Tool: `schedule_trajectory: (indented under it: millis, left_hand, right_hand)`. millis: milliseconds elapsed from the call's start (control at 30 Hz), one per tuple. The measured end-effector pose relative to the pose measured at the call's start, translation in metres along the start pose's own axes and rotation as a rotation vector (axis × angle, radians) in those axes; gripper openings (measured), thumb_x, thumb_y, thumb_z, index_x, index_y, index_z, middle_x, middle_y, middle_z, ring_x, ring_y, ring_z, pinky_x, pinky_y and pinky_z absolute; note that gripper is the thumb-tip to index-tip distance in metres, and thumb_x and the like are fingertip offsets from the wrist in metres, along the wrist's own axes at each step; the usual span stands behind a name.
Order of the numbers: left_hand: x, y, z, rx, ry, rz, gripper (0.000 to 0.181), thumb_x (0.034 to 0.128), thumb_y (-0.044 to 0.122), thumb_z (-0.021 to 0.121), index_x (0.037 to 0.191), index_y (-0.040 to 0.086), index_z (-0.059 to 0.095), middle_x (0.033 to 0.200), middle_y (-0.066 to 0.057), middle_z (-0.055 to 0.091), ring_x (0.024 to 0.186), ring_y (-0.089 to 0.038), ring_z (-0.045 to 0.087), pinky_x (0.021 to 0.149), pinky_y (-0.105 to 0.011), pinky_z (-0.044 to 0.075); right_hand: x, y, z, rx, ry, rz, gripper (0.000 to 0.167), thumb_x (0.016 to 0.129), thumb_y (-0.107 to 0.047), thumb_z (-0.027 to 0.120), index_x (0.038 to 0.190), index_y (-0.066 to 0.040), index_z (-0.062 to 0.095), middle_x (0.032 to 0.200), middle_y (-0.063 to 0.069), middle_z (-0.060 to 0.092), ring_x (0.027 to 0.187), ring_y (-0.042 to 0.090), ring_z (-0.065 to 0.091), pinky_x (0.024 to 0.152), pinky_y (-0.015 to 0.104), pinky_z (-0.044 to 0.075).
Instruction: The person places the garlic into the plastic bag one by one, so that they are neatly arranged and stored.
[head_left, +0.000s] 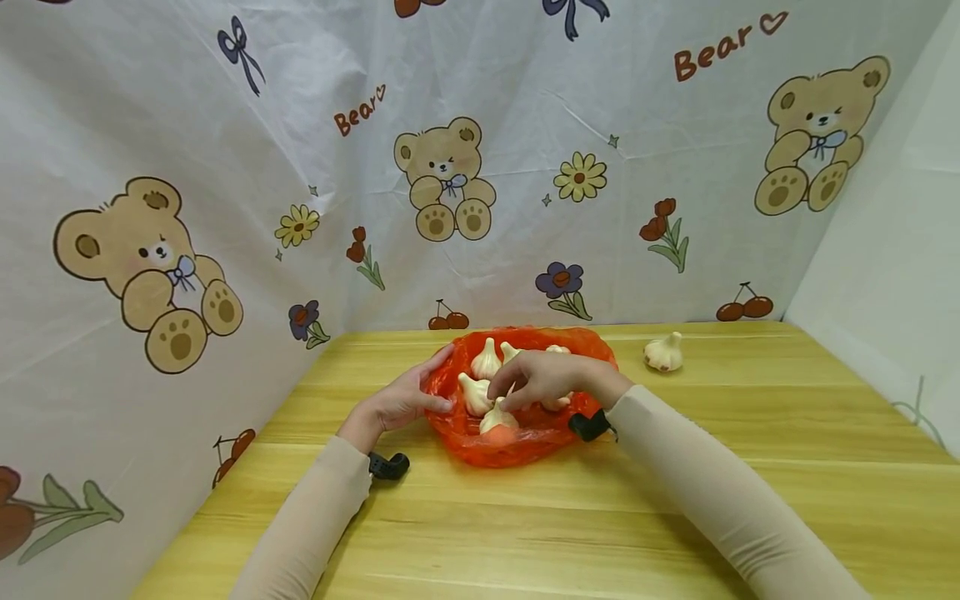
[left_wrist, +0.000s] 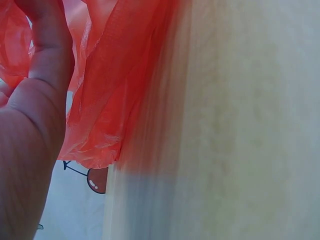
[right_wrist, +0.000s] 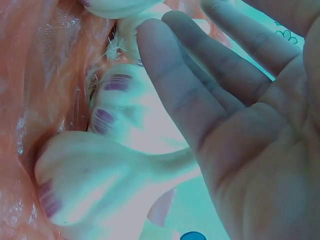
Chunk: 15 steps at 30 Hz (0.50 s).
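Note:
A red plastic bag (head_left: pixel 480 454) lies wide open on the table, holding several white garlic bulbs (head_left: pixel 486 362). With its thumb at the rim and its fingers spread along the outside, my left hand (head_left: pixel 401 400) grips the bag's left edge. My right hand (head_left: pixel 551 379) reaches over the bag, and its thumb and index finger pinch the top of the front garlic bulb (head_left: pixel 497 421). In the right wrist view, garlic bulbs (right_wrist: pixel 100 180) with purple streaks lie beside the fingers. The right hand hides part of the bulbs behind it.
One loose garlic bulb (head_left: pixel 663 353) stands on the wooden table (head_left: pixel 465 533), right of the bag. A white cloth (head_left: pixel 510 75) printed with bears hangs behind and to the left. A white wall (head_left: pixel 892 275) rises at the right, with a thin cord (head_left: pixel 918 408) near it.

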<state>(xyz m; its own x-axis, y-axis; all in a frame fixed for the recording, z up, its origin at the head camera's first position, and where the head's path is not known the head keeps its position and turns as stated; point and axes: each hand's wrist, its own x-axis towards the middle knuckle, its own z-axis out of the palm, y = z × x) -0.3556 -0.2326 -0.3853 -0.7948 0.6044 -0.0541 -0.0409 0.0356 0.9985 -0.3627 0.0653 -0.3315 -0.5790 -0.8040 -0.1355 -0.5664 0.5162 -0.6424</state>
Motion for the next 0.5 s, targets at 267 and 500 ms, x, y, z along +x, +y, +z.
schedule_trajectory:
  millis: [267, 500]
  left_hand:
    - [-0.002, 0.0, 0.0, -0.015, 0.01, -0.008, 0.11, 0.0869, -0.009, 0.071, 0.165, 0.041, 0.012, 0.173, -0.005, 0.013, 0.149, -0.036, 0.036, 0.103, -0.047, 0.056]
    - [-0.001, 0.0, 0.001, -0.023, -0.014, 0.003, 0.112, 0.0862, -0.009, 0.073, 0.166, 0.039, 0.01, 0.173, -0.006, 0.012, 0.147, -0.034, 0.039, 0.104, -0.046, 0.055]
  right_hand:
    - [-0.006, 0.002, -0.008, 0.003, 0.029, -0.046, 0.025, 0.096, -0.025, 0.074, 0.12, -0.016, 0.075, 0.108, -0.008, 0.073, 0.104, 0.018, 0.067, 0.095, 0.033, 0.057]
    - [-0.022, 0.009, -0.02, 0.027, 0.052, -0.068, 0.026, 0.098, -0.019, 0.071, 0.122, -0.007, 0.072, 0.112, 0.006, 0.074, 0.1, 0.021, 0.069, 0.09, 0.033, 0.06]
